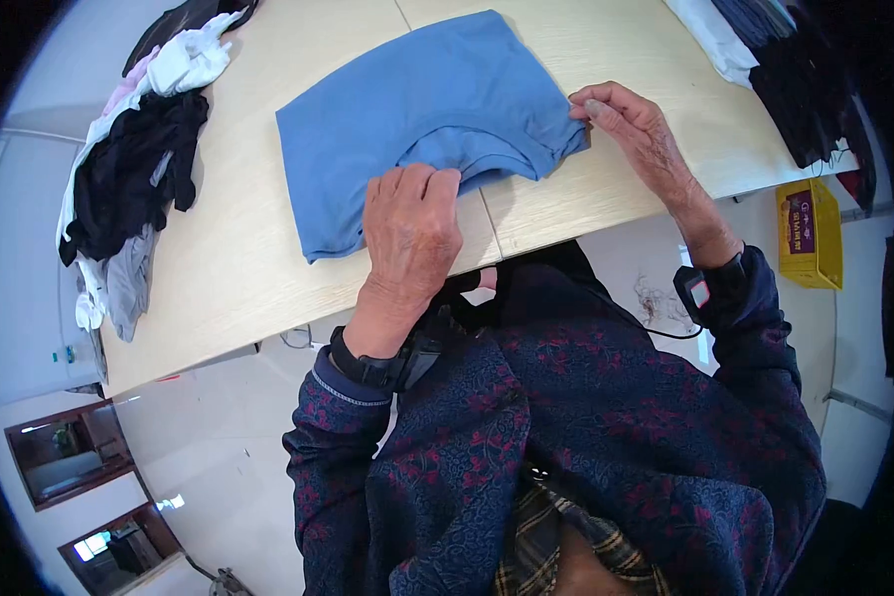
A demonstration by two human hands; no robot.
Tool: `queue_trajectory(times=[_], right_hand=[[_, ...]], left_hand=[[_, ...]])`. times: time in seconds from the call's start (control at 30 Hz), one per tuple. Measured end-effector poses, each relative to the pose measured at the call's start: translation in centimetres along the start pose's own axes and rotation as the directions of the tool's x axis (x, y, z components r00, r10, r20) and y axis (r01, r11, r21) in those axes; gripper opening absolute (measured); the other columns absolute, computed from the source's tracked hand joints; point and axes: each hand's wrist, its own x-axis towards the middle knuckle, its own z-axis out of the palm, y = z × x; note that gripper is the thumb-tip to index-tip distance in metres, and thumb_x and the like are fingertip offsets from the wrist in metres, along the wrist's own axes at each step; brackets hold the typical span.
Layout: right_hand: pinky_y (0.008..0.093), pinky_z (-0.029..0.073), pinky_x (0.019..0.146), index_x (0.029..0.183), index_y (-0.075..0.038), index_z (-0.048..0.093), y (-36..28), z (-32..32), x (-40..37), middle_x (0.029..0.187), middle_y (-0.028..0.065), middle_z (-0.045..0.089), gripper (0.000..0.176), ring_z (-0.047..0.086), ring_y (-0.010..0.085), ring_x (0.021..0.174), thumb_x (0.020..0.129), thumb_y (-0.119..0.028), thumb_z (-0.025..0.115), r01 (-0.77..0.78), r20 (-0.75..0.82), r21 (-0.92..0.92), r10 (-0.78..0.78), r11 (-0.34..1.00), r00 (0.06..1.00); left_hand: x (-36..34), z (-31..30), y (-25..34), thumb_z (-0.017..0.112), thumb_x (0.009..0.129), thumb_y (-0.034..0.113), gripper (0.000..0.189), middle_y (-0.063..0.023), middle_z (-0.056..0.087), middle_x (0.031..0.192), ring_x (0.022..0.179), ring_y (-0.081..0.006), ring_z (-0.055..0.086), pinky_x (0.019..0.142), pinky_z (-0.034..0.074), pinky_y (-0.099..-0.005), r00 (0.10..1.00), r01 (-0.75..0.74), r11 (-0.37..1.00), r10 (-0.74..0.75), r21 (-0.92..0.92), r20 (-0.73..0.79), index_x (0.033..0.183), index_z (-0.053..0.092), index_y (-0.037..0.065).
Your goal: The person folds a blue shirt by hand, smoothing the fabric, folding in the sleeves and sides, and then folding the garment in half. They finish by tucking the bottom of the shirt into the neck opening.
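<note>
A blue garment (368,109) lies folded on the light wooden table, its round neckline facing the near edge. My left hand (410,226) has its fingers curled down on the garment's near edge, left of the neckline, closed on the cloth. At the garment's right corner, my right hand (634,127) pinches the fabric between thumb and fingers. Both wrists carry dark straps with devices.
Black, white and grey clothes (129,179) are heaped along the table's left end. More white and dark clothes (780,89) lie at the right end, partly over the edge. Below it stands a yellow crate (824,238). The table's near edge (566,221) runs before my body.
</note>
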Motion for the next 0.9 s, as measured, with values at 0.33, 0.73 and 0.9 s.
queue_trajectory(times=[0.33, 0.73, 0.9], right_hand=[[0.0244, 0.05, 0.076, 0.112, 0.002, 0.063, 0.2, 0.0, 0.0, 0.093, 0.0071, 0.067, 0.026, 0.06, 0.0105, 0.086, 0.1, -0.018, 0.053, 0.053, -0.008, -0.054, -0.054, 0.997, 0.999], [0.0253, 0.048, 0.084, 0.113, 0.002, 0.061, -0.6, 0.1, -0.3, 0.097, 0.0061, 0.067, 0.024, 0.06, 0.0099, 0.092, 0.101, -0.017, 0.051, 0.021, 0.01, -0.084, -0.02, 0.996, 1.0], [0.0241, 0.049, 0.078, 0.11, 0.002, 0.064, -0.7, -0.1, -0.4, 0.092, 0.0041, 0.066, 0.023, 0.059, 0.009, 0.084, 0.099, -0.017, 0.055, 0.014, -0.025, -0.136, -0.017, 0.991, 1.0]], left_hand=[[-0.3, -0.2, 0.7, 0.067, 0.071, 0.006, 0.011, -0.0069, 0.053, 0.078, 0.078, -0.0264, 0.054, 0.068, 0.038, -0.0395, 0.995, 0.004, 1.0, -0.002, -0.021, 0.099, 0.078, 0.058, 0.008], [1.4, 0.3, 2.9, 0.078, 0.069, 0.014, 0.053, -0.0132, 0.059, 0.112, 0.108, -0.0307, 0.055, 0.089, 0.042, -0.0423, 0.952, -0.021, 0.989, 0.064, -0.143, 0.3, 0.116, 0.058, 0.002], [2.1, -0.3, 3.4, 0.077, 0.072, 0.018, 0.052, -0.0126, 0.057, 0.11, 0.109, -0.0317, 0.054, 0.089, 0.042, -0.0435, 0.942, 0.015, 0.98, 0.052, -0.198, 0.332, 0.117, 0.057, 0.004]])
